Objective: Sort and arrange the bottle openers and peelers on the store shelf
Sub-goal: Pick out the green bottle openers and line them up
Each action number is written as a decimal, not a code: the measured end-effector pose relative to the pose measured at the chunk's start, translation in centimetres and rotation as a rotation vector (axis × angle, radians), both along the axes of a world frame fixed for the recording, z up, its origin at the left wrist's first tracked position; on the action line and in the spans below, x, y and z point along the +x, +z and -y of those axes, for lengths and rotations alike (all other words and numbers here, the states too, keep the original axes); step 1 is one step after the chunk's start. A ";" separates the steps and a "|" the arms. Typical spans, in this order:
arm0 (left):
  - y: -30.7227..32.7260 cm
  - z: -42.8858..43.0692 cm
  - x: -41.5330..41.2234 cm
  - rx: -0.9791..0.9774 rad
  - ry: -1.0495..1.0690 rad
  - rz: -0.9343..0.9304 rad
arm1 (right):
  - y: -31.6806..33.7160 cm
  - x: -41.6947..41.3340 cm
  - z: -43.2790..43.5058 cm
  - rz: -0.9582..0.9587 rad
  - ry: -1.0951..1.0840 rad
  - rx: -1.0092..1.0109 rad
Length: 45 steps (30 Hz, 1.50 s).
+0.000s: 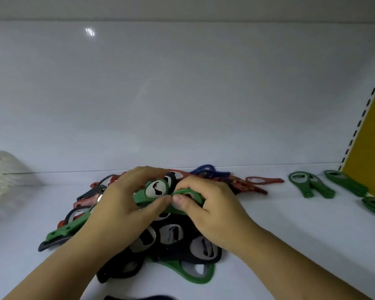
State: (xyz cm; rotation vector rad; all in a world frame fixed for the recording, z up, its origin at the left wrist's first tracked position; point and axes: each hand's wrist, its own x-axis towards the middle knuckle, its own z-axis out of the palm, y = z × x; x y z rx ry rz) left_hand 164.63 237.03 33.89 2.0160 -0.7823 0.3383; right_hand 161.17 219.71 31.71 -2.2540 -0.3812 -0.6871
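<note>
Ctr of frame, both hands work over a mixed pile (171, 234) of black, red, blue & green openers on the white shelf (290, 234). The left hand (126, 198) curls its fingers round a green bottle opener (156, 188) w/ a metal head, just above the pile, while the right hand (206, 204) pinches a second green opener (185, 191) right beside it, thumbs nearly touching. On the right side of the frame, well apart from the pile, a few sorted green openers (307, 185) lie side by side near a yellow panel (372, 135).
</note>
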 end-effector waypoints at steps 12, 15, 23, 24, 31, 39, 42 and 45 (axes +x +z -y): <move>-0.1 -0.2 0.6 -0.237 -0.079 -0.404 | 0.1 -0.8 0.1 -0.008 -0.072 0.228; 0.4 -0.7 1.3 -0.516 -0.033 -0.618 | 0.2 -1.0 0.9 -0.116 -0.078 -0.096; -0.2 -1.2 2.9 -0.629 0.115 -0.712 | 1.4 -2.2 1.7 -0.509 0.020 -0.395; -0.2 -1.1 2.8 -0.616 0.116 -0.706 | 1.3 -2.1 1.6 -0.489 -0.008 -0.362; 0.0 -0.9 2.4 -0.548 0.062 -0.725 | 1.1 -1.8 2.0 -0.318 -0.202 -0.336; 0.0 -1.1 2.4 -0.541 -0.105 -0.969 | 3.1 -3.9 0.6 -0.580 0.004 -0.521; -0.1 -1.1 2.4 -0.532 -0.124 -0.976 | 3.1 -4.1 0.6 -0.687 0.013 -0.582; -0.1 -1.1 2.3 -0.534 -0.152 -0.981 | 2.9 -4.2 0.8 -0.654 0.024 -0.614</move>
